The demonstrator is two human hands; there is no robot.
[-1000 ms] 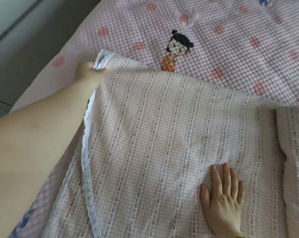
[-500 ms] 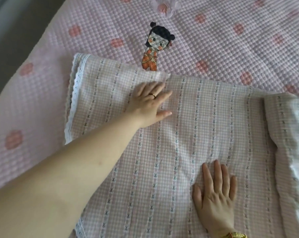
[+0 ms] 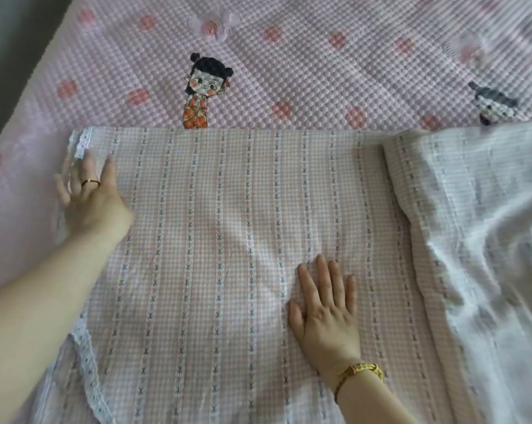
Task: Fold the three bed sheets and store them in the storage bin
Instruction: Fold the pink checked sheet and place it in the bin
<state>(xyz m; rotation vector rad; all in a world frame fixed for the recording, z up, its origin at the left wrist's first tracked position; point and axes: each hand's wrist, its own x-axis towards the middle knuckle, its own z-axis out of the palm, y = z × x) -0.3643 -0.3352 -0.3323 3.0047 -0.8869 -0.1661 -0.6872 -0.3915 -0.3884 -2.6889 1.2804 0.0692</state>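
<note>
Bed sheet (image 3: 228, 224) stretches nine-to-three; my left hand (image 3: 90, 197) and right hand (image 3: 326, 319) press it flat-fingered, its loose bulk at three o'clock, nearest my right.

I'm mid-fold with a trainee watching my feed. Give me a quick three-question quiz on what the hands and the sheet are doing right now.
1. True or false: the right hand pinches a corner of the checked sheet.
2. What does the left hand wear? A) a ring B) a watch C) a glove
3. What trim runs along the sheet's edge beside the left hand?

Key:
1. False. The right hand lies flat on the sheet.
2. A.
3. White lace.
</note>
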